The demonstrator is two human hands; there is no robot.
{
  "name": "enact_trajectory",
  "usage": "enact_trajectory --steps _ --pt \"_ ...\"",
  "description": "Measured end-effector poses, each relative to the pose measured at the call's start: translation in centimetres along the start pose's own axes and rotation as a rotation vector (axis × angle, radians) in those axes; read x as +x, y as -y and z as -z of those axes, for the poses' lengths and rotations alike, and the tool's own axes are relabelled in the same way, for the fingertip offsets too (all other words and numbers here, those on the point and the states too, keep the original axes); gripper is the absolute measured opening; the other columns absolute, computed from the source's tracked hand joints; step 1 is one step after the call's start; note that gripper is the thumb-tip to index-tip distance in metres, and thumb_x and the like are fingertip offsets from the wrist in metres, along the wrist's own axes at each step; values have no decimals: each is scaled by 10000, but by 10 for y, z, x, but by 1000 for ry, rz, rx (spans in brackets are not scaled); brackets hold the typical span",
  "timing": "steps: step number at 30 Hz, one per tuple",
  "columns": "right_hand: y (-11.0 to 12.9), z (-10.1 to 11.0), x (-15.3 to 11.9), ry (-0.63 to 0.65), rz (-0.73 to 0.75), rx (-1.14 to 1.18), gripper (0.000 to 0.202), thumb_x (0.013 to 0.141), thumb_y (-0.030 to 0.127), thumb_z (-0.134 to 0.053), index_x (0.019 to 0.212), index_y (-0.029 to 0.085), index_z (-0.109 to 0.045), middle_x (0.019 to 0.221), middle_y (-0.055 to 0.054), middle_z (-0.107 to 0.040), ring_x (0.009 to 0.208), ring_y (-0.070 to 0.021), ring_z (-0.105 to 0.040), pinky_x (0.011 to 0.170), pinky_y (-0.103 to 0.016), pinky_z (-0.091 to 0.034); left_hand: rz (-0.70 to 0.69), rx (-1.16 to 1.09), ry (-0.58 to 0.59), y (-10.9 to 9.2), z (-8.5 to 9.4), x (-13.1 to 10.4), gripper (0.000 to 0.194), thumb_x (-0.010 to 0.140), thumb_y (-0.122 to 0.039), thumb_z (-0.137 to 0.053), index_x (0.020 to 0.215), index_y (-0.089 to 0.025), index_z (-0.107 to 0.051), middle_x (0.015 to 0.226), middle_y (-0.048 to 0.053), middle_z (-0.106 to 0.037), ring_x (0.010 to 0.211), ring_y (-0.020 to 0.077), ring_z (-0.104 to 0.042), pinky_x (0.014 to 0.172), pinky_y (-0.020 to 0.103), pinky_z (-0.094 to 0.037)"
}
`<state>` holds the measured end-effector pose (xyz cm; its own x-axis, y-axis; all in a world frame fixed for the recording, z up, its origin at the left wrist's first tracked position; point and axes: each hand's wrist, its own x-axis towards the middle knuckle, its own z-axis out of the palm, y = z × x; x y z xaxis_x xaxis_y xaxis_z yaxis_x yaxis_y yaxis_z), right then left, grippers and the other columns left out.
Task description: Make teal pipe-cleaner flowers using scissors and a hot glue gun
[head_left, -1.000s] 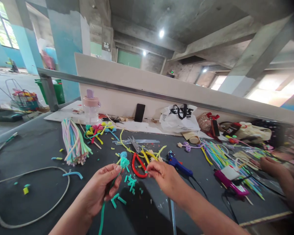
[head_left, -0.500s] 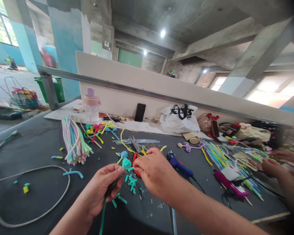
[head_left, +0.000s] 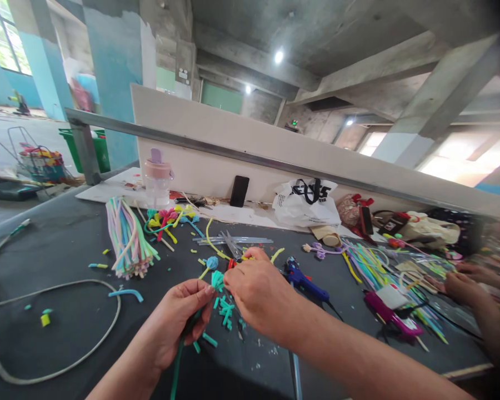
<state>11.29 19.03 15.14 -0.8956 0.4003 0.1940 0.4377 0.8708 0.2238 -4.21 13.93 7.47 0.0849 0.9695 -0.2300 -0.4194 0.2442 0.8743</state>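
Note:
My left hand (head_left: pixel 177 316) is closed around the stem of a green pipe cleaner flower (head_left: pixel 217 281), its fluffy head upright above the thumb and fingertip. The green stem (head_left: pixel 175 369) hangs below that hand. My right hand (head_left: pixel 260 291) is closed in a pinch at the right side of the flower head; its fingertips hide most of what they hold, a short green pipe cleaner piece. Below the hands lie several cut green pieces (head_left: pixel 226 315). Red-handled scissors (head_left: pixel 232 247) lie partly hidden behind my right hand. A blue pipe cleaner ball (head_left: pixel 212 263) sits just beyond the flower.
A blue glue gun (head_left: pixel 306 280) with a cable lies to the right. Bundled pastel pipe cleaners (head_left: pixel 129 239) stand left, near a grey cable loop (head_left: pixel 112 333). A bottle (head_left: pixel 157 183), phone (head_left: pixel 239 191) and white bag (head_left: pixel 306 203) line the back. Another person's hands (head_left: pixel 462 286) are far right.
My right hand has moved left, bringing its fingertips against the green flower head. The short green piece seen between the hands is now mostly covered. My left hand keeps its hold.

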Motion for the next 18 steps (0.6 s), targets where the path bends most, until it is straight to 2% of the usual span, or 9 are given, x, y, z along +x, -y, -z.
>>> enact_trajectory --steps 14,18 --pt "1 0 5 15 31 -32 112 697 61 -488 676 169 -511 613 -23 -610 582 -148 -524 837 -360 -272 30 44 -34 -1 0 -1 406 673 -496 -665 558 -164 -463 421 -63 -460 285 23 -333 276 129 -153" --pt "1 -3 6 19 -1 -16 94 733 76 -493 718 166 -515 647 -22 -620 619 -156 -547 854 -363 -267 25 52 -35 1 1 0 401 680 -492 -659 561 -162 -465 425 -65 -454 284 20 -332 280 129 -148"
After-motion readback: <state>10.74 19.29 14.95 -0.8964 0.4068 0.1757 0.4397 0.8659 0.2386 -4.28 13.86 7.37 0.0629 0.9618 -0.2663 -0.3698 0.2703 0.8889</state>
